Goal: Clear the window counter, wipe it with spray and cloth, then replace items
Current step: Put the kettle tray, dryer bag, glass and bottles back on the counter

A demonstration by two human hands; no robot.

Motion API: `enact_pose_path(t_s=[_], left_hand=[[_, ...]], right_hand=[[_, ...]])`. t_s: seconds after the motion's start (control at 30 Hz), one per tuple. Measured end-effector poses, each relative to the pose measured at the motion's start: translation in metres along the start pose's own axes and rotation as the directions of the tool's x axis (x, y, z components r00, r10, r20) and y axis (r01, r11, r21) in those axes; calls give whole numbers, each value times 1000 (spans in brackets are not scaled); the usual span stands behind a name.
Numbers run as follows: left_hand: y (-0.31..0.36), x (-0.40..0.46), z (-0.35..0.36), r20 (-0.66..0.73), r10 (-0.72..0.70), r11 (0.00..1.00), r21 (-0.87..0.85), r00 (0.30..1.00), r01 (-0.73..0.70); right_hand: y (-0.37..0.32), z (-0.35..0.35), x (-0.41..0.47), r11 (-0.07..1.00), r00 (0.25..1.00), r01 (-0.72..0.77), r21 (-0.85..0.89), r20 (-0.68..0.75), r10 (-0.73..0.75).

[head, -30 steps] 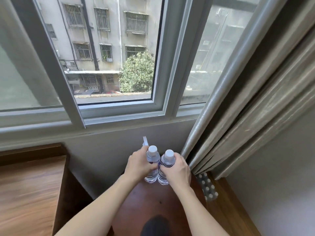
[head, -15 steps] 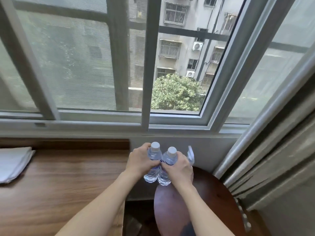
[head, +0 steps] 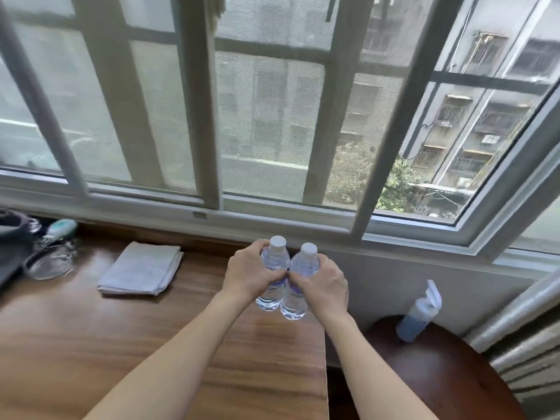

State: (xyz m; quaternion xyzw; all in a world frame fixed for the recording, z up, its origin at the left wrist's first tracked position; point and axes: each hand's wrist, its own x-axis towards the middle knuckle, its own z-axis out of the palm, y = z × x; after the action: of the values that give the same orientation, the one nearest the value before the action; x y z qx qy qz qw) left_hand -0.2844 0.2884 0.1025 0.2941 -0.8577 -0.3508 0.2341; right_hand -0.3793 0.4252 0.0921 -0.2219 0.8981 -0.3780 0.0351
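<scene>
Two hands carry two water bottles side by side, and everything else is best placed from that double grip. Largest is the window, rising beyond and above the grip, its frame running along the far edge. Below the grip spreads the wooden counter, reaching away to the left; its right edge falls just under the right-hand bottle. Lower right of the grip sits a dark round table, with a curtain beyond it. Left of the grip, well apart, a folded white cloth lies flat on the counter, and farther left a glass dish. On the round table, right of the grip, stands the spray bottle.

The left hand curls round the left bottle; the right hand wraps the right bottle. Both bottles stand upright, long axes vertical, touching each other, caps on. Their bases seem to hover just above the counter, though contact cannot be ruled out. I judge the coming move a straight descent onto the wood; the right bottle is nearest the edge and needs the care.
</scene>
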Motion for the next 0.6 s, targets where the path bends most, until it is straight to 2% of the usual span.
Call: enact_pose_path(t_s=[0.6], left_hand=[[-110, 37, -91, -224, -226, 973, -3, 948, 231]], right_hand=[[-101, 129, 43, 974, 948, 218, 63, 222, -227]])
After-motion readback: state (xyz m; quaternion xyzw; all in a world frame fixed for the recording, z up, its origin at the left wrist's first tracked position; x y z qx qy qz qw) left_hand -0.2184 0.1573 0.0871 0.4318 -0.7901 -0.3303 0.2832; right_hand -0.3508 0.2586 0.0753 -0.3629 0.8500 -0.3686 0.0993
